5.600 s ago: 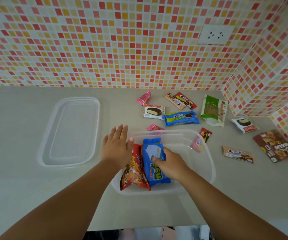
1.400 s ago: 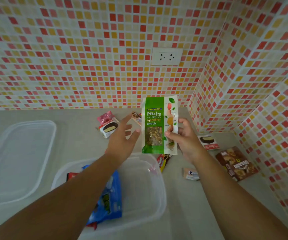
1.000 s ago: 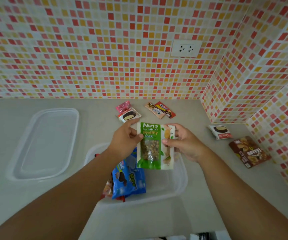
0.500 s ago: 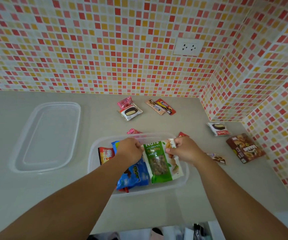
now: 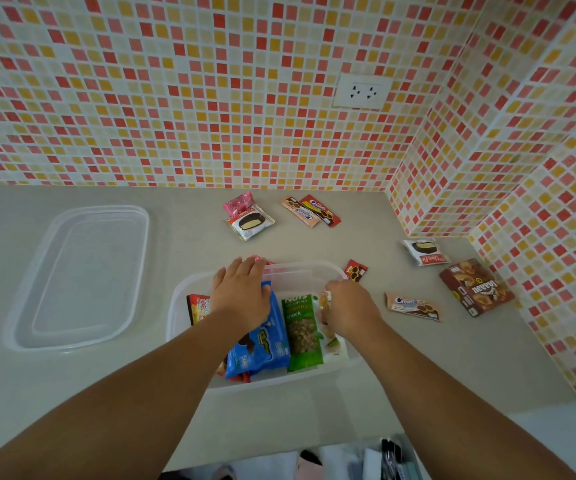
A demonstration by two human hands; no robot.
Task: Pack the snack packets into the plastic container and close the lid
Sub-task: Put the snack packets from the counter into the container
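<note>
A clear plastic container [image 5: 176,308] stands on the counter in front of me. Inside lie a red-orange snack bag [image 5: 198,306], a blue packet [image 5: 262,344] and a green nuts pouch [image 5: 302,334] side by side. My left hand [image 5: 241,296] lies flat with fingers apart on the blue packet's far end, reaching the far rim. My right hand [image 5: 348,306] is curled on the nuts pouch's right edge. The clear lid [image 5: 78,275] lies upside down to the left.
Loose packets lie on the counter: a pink wrapper [image 5: 239,202], a choco pie [image 5: 250,223], two cookie sticks [image 5: 309,211], a second choco pie [image 5: 423,251], a small red packet [image 5: 355,270], a cream cookie packet [image 5: 412,305], a brown box [image 5: 475,287]. Tiled walls close the back and right.
The nuts pouch came down from in front of me into the container beside the blue packet. My left hand let go of it and now lies flat on the blue packet.
</note>
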